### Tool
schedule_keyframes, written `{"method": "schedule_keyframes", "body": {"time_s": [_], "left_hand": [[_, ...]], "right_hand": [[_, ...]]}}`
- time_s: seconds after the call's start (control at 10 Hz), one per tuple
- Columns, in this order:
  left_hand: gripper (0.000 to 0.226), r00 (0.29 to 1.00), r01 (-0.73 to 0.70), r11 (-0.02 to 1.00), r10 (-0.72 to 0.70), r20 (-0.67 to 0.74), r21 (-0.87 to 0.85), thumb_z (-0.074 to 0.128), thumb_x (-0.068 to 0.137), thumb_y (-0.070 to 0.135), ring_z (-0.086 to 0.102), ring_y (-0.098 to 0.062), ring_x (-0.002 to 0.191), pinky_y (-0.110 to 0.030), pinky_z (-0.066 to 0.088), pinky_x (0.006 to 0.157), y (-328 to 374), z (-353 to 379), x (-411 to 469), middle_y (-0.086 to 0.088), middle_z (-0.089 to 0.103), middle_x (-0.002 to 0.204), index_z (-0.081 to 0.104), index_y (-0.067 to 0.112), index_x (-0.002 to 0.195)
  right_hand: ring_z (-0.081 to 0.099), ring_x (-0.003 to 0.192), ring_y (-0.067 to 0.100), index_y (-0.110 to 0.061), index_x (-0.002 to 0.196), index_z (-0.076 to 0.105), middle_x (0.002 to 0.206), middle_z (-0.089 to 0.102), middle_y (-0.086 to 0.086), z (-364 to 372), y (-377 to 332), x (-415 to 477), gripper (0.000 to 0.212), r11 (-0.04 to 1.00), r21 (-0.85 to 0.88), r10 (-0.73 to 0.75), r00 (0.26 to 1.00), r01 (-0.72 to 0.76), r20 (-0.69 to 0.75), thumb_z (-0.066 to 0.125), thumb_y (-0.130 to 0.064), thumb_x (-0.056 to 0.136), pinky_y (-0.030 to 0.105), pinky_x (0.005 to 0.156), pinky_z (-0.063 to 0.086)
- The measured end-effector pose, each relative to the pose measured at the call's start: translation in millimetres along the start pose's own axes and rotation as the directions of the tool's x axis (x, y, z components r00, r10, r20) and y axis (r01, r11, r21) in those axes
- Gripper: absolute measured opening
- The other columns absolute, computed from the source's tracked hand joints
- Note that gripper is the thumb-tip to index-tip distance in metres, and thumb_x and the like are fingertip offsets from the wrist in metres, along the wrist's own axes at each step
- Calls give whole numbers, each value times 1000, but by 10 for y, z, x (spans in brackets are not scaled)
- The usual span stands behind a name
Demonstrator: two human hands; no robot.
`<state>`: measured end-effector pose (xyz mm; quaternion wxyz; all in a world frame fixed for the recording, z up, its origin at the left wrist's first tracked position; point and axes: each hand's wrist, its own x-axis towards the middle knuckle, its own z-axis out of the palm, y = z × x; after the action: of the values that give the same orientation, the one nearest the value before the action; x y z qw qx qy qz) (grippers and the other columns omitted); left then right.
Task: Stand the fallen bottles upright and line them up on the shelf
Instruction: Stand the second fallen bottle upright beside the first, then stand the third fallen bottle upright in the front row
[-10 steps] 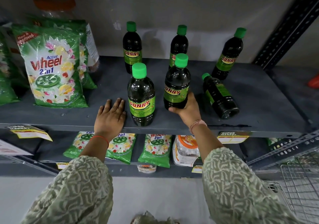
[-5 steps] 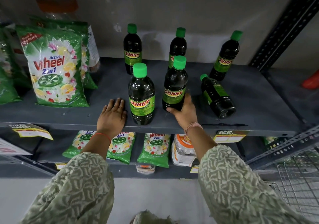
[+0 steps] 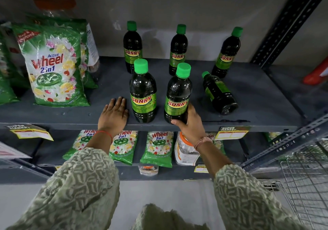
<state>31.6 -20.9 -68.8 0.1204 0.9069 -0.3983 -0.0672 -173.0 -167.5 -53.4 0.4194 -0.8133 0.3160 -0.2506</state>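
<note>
Dark Sunny bottles with green caps stand on the grey shelf [image 3: 257, 95]. Three stand upright along the back: left [image 3: 132, 48], middle [image 3: 178, 50], right [image 3: 226, 54]. Two stand near the front edge. My right hand [image 3: 190, 123] grips the base of the front right bottle [image 3: 178, 95], which is upright. The front left bottle [image 3: 143, 93] stands free, with my left hand [image 3: 113, 115] flat on the shelf just left of it. One bottle [image 3: 219, 94] lies on its side at the right, cap pointing to the back.
Wheel detergent bags [image 3: 53, 66] lean at the left of the shelf, a jar [image 3: 55, 4] behind them. More Wheel bags [image 3: 157, 148] sit on the lower shelf. A wire basket [image 3: 307, 185] is at lower right. A metal upright [image 3: 287, 22] bounds the shelf's right end.
My right hand has shifted the front right bottle slightly, keeping it upright near the front edge. My left hand stays flat on the shelf. The fallen bottle has not moved.
</note>
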Motion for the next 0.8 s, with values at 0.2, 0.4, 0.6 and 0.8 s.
{"method": "schedule_keyframes", "body": {"time_s": [0.2,0.4,0.6,0.8], "left_hand": [[51,1000,5,999,-6,-13,-39,24,96,27,7,-24,145,-39,8,119,9,-12,-10,-5,13,157,14,12,144],[49,998,0,998,-4,-57,-59,26,96,25,8,-24,145,-39,9,119,68,32,-94,-2,16,156,19,15,143],[48,999,-3,1000,2,-44,-25,26,96,26,7,-24,145,-40,8,118,65,43,-95,1,15,156,18,20,143],[48,998,0,1000,-2,-65,-30,25,96,28,9,-24,145,-40,10,119,58,66,-89,1,19,155,21,19,142]], "right_hand": [[38,129,18,-9,140,19,140,40,9,-23,-16,-96,96,995,89,32,998,-37,50,74,-35,65,21,101,30],[2,142,28,-10,142,16,155,3,13,-454,-91,125,81,931,-365,-120,937,-8,-328,43,-56,81,41,115,4],[39,124,38,1,132,26,133,45,21,-889,62,946,94,550,-726,334,905,-414,-263,69,-52,67,40,102,32],[38,118,40,2,122,36,125,48,25,-716,63,831,78,698,-552,217,870,-456,-444,71,-43,68,45,96,33]]}}
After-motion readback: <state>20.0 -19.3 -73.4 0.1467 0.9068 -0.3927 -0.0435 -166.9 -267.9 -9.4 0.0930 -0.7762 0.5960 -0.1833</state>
